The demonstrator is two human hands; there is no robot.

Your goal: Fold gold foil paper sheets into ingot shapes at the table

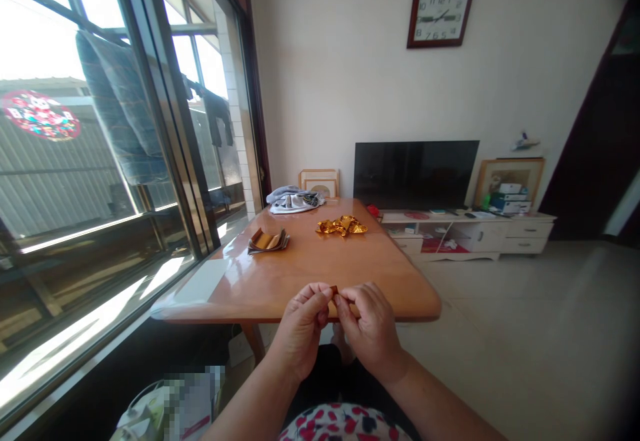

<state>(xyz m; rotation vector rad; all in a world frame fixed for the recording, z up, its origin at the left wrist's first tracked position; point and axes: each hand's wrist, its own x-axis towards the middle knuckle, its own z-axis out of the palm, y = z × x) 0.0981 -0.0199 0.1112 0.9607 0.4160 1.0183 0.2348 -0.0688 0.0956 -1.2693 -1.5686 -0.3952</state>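
Both hands meet at the near edge of the wooden table. My left hand (pixel 306 318) pinches the left side of a small folded piece of gold-brown paper (pixel 335 290) between thumb and fingers. On its other side, the thumb and fingers of my right hand (pixel 369 318) are closed on the same piece. Much of the paper is hidden by the fingertips. Beyond the left hand lies a stack of gold paper sheets (pixel 269 241), curling up at the edges. Farther back, to the right, is a pile of shiny crumpled-looking gold foil pieces (pixel 343 226).
The wooden table (pixel 310 261) has rounded corners. A pale sheet (pixel 197 282) lies on its left side, and folded cloth (pixel 295 199) at the far end. Glass windows (pixel 95 161) run along the left. A television (pixel 415 174) stands on a low white cabinet (pixel 525 231).
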